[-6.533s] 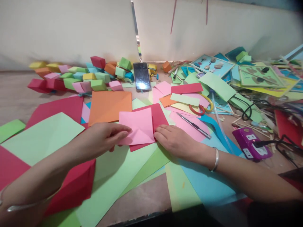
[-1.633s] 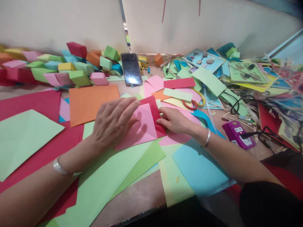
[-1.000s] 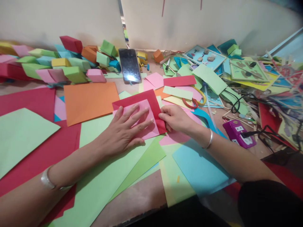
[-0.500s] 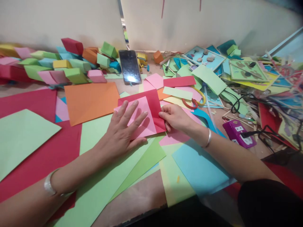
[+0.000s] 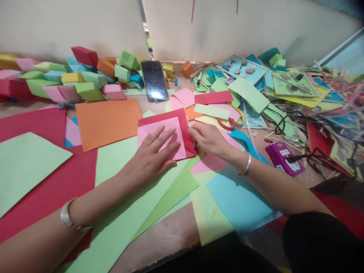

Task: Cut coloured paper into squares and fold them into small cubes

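L hand (image 5: pixel 149 153) has gone from tipped on edge 1.6 s ago to palm-down on pink sheet (image 5: pixel 170 122), which lies on red sheet (image 5: pixel 183 117) mid-view. Head cam: L hand wide open, fingers spread, no grip; R hand (image 5: pixel 209 140) curled at red sheet's R edge, fingertips partly hidden, can't tell if pinching. Lg. green sheet (image 5: pixel 119 220) nearer wearer, orange sheet (image 5: pixel 109 123) just L, phone (image 5: pixel 154 80) beyond, purple socket block (image 5: pixel 284 157) far R.
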{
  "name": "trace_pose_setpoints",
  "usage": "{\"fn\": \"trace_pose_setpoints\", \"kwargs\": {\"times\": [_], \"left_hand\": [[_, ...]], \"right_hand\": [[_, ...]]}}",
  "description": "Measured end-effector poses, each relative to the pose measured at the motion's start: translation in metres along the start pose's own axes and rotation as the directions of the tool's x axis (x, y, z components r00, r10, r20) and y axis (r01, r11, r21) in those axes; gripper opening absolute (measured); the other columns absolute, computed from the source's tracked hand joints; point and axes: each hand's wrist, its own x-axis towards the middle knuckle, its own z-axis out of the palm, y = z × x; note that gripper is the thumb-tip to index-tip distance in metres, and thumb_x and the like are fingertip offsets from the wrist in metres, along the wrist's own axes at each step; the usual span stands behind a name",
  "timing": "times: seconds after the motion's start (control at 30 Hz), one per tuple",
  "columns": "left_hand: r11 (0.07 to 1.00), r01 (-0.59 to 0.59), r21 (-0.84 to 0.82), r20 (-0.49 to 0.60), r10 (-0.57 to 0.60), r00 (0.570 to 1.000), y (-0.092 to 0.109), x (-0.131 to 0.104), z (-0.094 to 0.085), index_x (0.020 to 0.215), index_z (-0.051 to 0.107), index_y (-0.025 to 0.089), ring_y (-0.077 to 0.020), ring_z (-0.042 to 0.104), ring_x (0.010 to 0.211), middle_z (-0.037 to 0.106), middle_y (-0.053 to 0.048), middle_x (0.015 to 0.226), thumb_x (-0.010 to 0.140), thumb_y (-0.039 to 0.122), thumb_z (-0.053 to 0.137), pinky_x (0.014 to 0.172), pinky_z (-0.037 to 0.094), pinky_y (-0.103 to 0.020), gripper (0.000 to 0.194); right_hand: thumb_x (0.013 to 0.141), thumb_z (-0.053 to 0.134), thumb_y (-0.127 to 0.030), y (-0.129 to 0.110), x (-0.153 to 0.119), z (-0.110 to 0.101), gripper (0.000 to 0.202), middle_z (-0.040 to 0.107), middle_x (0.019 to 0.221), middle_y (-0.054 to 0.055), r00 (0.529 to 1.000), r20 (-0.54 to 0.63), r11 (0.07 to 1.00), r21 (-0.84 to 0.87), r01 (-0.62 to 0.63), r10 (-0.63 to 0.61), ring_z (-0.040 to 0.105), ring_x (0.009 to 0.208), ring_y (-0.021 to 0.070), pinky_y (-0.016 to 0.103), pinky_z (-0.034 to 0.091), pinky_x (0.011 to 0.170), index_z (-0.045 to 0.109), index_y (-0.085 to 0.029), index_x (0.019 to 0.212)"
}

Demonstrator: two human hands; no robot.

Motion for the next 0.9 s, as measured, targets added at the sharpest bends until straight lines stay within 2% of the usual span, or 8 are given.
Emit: {"fn": "trace_pose_setpoints", "kwargs": {"times": [0.07,0.17,0.27,0.37,0.57,0.67,0.77,0.9], "left_hand": [[0.999,0.04,-0.001,0.091,-0.04,0.995,-0.001,-0.001,0.001,0.137,0.055,0.023,-0.0334,0.031,0.148,0.045,-0.015,0.154,0.102,0.038,0.041,0.116,0.03,-0.059,0.04],[0.999,0.042,-0.006,0.121,-0.041,0.992,-0.001,-0.002,0.002,0.133,0.06,0.021,-0.0338,0.042,0.141,0.052,-0.015,0.149,0.103,0.044,0.034,0.113,0.031,-0.06,0.045],[1.0,0.029,0.0,0.092,-0.029,0.995,-0.003,-0.003,0.005,0.133,0.06,0.02,-0.034,0.047,0.138,0.056,-0.015,0.146,0.103,0.049,0.028,0.111,0.032,-0.059,0.053],[1.0,0.02,0.016,0.081,-0.021,0.996,-0.005,-0.003,0.008,0.134,0.059,0.019,-0.0347,0.049,0.136,0.056,-0.015,0.146,0.103,0.052,0.026,0.11,0.032,-0.058,0.056],[0.995,0.036,0.09,0.073,-0.043,0.996,-0.002,-0.001,0.002,0.132,0.062,0.022,-0.0327,0.054,0.13,0.056,-0.014,0.145,0.103,0.048,0.028,0.101,0.041,-0.053,0.052],[0.993,0.066,0.102,0.084,-0.074,0.994,-0.001,0.0,0.0,0.132,0.062,0.026,-0.0324,0.054,0.131,0.055,-0.013,0.146,0.102,0.05,0.031,0.098,0.044,-0.05,0.05],[0.992,0.1,0.079,0.11,-0.109,0.988,-0.001,-0.002,0.0,0.137,0.059,0.027,-0.0345,0.044,0.139,0.05,-0.012,0.151,0.101,0.053,0.032,0.104,0.041,-0.051,0.052],[0.992,0.127,0.025,0.127,-0.129,0.983,-0.002,-0.004,0.0,0.141,0.055,0.029,-0.032,0.034,0.145,0.045,-0.007,0.155,0.103,0.042,0.026,0.112,0.033,-0.051,0.05]], "right_hand": [[0.1,0.042,-0.022,0.0,-0.005,-0.019,0.024,0.066,0.073,0.003,0.992,-0.107,0.973,-0.228,0.037,-0.062,0.059,0.069,0.0151,0.026,0.037,0.064,0.06,-0.017,0.085],[0.096,0.049,-0.019,0.01,-0.02,-0.049,0.016,0.069,0.091,0.008,0.986,-0.127,0.836,-0.549,0.023,-0.11,0.061,0.084,0.0204,0.029,0.033,0.066,0.065,-0.016,0.095],[0.094,0.054,-0.021,0.028,-0.039,-0.065,0.013,0.067,0.099,0.014,0.998,-0.031,0.655,-0.753,-0.059,0.053,0.061,0.087,0.0235,0.03,0.029,0.063,0.066,-0.015,0.093],[0.097,0.053,-0.027,0.043,-0.053,-0.063,0.018,0.066,0.101,0.012,0.987,-0.013,0.655,-0.747,-0.115,0.158,0.061,0.09,0.0227,0.029,0.031,0.063,0.067,-0.016,0.093],[0.093,0.058,-0.021,0.047,-0.056,-0.047,0.013,0.068,0.096,0.009,0.999,0.032,0.66,-0.752,0.012,0.018,0.061,0.093,0.0238,0.03,0.036,0.071,0.067,-0.016,0.1],[0.092,0.052,-0.014,0.048,-0.057,-0.047,0.017,0.068,0.091,0.011,0.999,0.051,0.583,-0.811,0.045,-0.006,0.06,0.085,0.0229,0.031,0.033,0.065,0.067,-0.015,0.099],[0.089,0.049,-0.01,0.041,-0.059,-0.051,0.019,0.065,0.085,0.011,0.999,0.019,0.53,-0.847,0.039,-0.044,0.058,0.077,0.0214,0.032,0.028,0.06,0.068,-0.014,0.089],[0.09,0.05,-0.015,0.021,-0.063,-0.048,0.021,0.066,0.087,0.009,0.98,0.103,0.631,-0.753,0.188,-0.17,0.057,0.078,0.0196,0.031,0.028,0.06,0.07,-0.016,0.093]]}}
